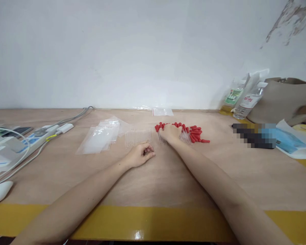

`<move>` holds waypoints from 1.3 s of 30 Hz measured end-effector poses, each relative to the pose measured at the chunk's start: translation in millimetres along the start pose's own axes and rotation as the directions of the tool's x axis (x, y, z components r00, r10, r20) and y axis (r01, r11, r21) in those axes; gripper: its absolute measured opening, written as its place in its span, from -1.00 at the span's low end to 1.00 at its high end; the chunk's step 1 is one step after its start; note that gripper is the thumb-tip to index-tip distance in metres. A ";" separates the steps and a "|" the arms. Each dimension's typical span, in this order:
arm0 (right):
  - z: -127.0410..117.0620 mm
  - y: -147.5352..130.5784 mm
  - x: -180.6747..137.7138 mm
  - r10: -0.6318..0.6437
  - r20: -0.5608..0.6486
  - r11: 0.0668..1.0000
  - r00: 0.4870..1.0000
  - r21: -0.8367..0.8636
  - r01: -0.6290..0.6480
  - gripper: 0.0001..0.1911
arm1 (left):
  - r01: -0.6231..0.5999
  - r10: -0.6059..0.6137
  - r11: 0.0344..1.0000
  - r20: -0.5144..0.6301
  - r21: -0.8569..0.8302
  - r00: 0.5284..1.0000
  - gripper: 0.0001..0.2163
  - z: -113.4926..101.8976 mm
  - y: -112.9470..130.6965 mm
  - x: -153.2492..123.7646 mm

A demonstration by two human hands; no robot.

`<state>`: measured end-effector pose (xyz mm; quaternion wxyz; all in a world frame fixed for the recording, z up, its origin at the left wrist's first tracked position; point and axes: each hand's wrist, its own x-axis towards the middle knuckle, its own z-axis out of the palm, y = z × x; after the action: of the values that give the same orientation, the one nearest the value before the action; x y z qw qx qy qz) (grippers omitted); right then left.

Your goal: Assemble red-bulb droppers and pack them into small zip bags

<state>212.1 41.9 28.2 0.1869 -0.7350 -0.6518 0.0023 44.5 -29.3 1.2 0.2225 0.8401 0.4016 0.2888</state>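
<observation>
My right hand (171,132) is bent down over a row of glass droppers (185,137) with red rubber bulbs (177,124), its fingers closed on some of them. The palm hides the middle of the row. Close by on the left, my left hand (142,154) rests on the table, loosely curled, with a gap between thumb and fingers and nothing seen inside. Just beyond it lies a row of thin clear tubes (138,135) without bulbs. Loose red bulbs (196,133) are heaped to the right of my right hand.
Clear plastic bags (99,136) lie at left, and another bag (163,112) near the wall. A power strip (38,137) with cables and a white mouse (0,192) occupy the far left. Bottles (248,102), a beige handbag (283,98) and a blue packet (290,141) are at right.
</observation>
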 end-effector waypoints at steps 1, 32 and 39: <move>0.6 -0.1 -0.3 -0.005 0.004 1.000 1.000 -0.009 0.005 -0.66 | 0.001 -0.001 1.000 0.004 0.000 1.000 -0.85 0.1 -0.1 0.1; -49.6 168.6 -13.5 -0.308 -0.042 0.950 0.950 0.041 0.310 -0.89 | 0.649 -0.493 0.584 -0.422 0.487 0.761 -0.64 -66.3 -50.8 7.1; -42.9 167.0 -13.7 -0.361 -0.017 0.931 0.932 0.053 0.361 -0.87 | 0.715 -0.616 0.534 -0.371 0.451 0.694 -0.71 -68.6 -41.0 15.4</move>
<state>380.5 3.7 18.5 0.2067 -0.5971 -0.7749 -0.0165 -15.5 16.6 31.5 0.0228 0.6206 0.7747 0.1187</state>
